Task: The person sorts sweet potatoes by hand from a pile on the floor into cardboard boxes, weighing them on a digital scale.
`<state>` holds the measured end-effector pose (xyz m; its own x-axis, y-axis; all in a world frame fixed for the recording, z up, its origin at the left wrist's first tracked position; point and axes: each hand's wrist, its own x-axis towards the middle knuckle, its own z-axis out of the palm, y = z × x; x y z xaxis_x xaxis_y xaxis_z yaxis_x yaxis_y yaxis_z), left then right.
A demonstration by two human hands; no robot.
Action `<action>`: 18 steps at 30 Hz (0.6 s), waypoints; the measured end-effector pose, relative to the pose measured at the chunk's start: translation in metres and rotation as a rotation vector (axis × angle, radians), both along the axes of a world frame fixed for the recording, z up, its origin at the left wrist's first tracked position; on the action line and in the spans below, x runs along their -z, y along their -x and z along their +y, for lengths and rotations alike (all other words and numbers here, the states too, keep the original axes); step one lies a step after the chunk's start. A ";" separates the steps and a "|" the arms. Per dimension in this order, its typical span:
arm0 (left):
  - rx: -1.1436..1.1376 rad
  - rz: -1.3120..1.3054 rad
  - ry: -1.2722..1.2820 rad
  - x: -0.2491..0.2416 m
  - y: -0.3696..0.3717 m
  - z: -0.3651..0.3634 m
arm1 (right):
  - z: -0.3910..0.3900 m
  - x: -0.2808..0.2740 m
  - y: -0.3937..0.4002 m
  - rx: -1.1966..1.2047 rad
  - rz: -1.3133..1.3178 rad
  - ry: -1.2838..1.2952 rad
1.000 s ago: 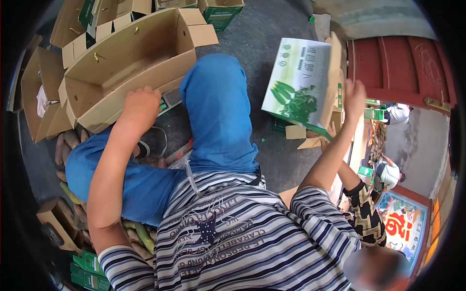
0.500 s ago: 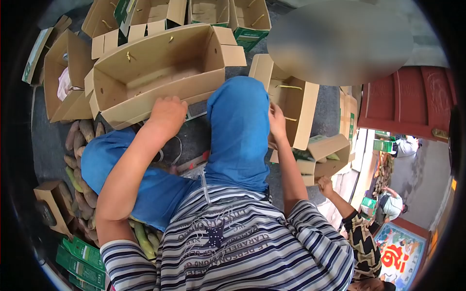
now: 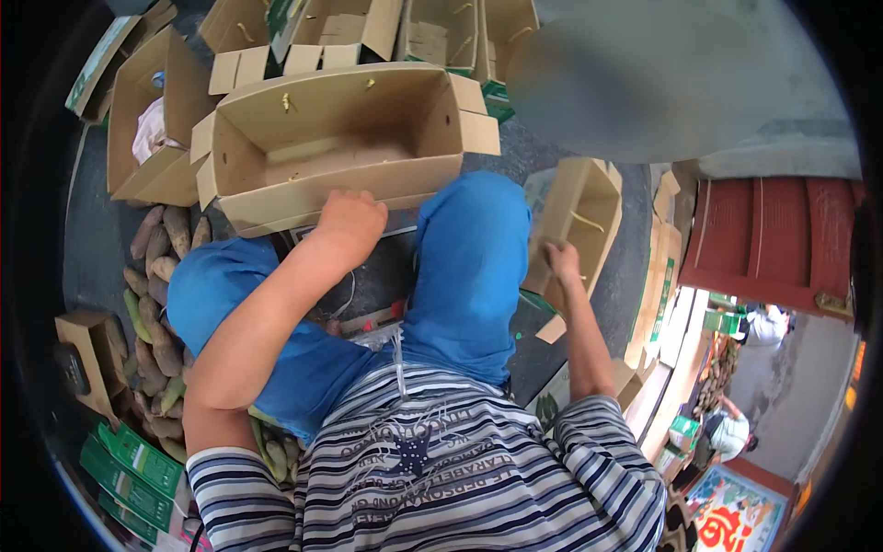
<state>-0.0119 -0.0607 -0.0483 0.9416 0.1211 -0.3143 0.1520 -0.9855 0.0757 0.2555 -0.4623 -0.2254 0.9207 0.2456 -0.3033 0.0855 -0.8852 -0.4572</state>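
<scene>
A large open cardboard box [image 3: 276,204] with yellow cord handles stands in front of my knees, a few small bits on its floor. My left hand [image 3: 354,221] rests at its near rim, fingers curled over the cardboard edge. To the right of my right knee is a smaller open cardboard box [image 3: 557,207], tilted, with a yellow cord inside. My right hand [image 3: 564,265] grips its near edge; part of the grip is hidden by the hand itself.
Brown and green long tubers [image 3: 164,345] lie heaped by my left leg. More open boxes [image 3: 432,41] line the far side; another [image 3: 166,179] at left holds pink cloth. Folded green cartons [image 3: 138,469] lie lower left. A red door [image 3: 773,235] and other people [image 3: 729,432] are at right.
The smaller box has tilted and shifted, with my right hand now on its near edge. Another person's arm and a small box on the right have left view. My left hand stays at the large box.
</scene>
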 end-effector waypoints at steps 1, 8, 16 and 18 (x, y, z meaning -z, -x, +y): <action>0.002 -0.005 -0.004 0.004 0.001 0.000 | -0.009 -0.019 -0.005 0.110 0.047 -0.028; 0.011 -0.001 -0.003 -0.003 0.004 -0.004 | 0.021 -0.167 -0.013 0.195 -0.251 -0.638; 0.012 -0.068 0.014 0.003 0.001 -0.006 | 0.227 -0.290 -0.062 0.079 -0.319 -1.220; 0.003 -0.059 0.004 0.002 0.001 -0.005 | 0.293 -0.295 -0.097 0.074 -0.240 -1.352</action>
